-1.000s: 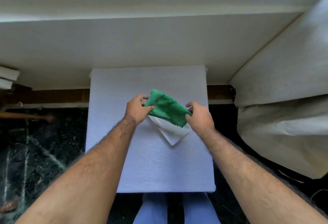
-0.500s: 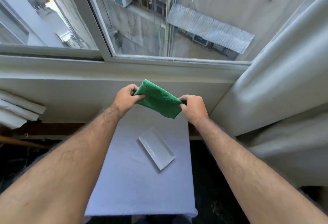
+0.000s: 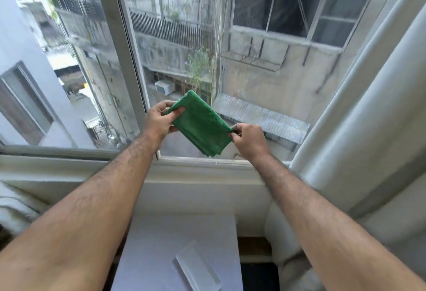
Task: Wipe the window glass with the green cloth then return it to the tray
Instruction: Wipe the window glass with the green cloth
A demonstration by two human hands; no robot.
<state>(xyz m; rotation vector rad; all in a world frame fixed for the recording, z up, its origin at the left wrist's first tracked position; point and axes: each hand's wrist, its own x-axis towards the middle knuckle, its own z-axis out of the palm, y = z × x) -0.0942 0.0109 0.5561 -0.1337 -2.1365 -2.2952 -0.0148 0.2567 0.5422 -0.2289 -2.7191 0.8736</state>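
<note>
The folded green cloth (image 3: 200, 124) is stretched between both hands in front of the lower part of the window glass (image 3: 265, 64). My left hand (image 3: 159, 121) pinches its upper left corner, and my right hand (image 3: 249, 139) pinches its lower right corner. Whether the cloth touches the glass cannot be told. Far below, the white rectangular tray (image 3: 196, 267) lies bare on the small table (image 3: 147, 256) covered in pale cloth.
A white window frame post (image 3: 122, 44) stands just left of the cloth, and the sill (image 3: 196, 175) runs beneath. A pale curtain (image 3: 368, 129) hangs close on the right. Folded pale fabric (image 3: 13, 207) lies at the left edge.
Both hands have lifted the green cloth from just above the tray up to the window glass. My view has tilted upward, so the tray now sits at the bottom of the frame.
</note>
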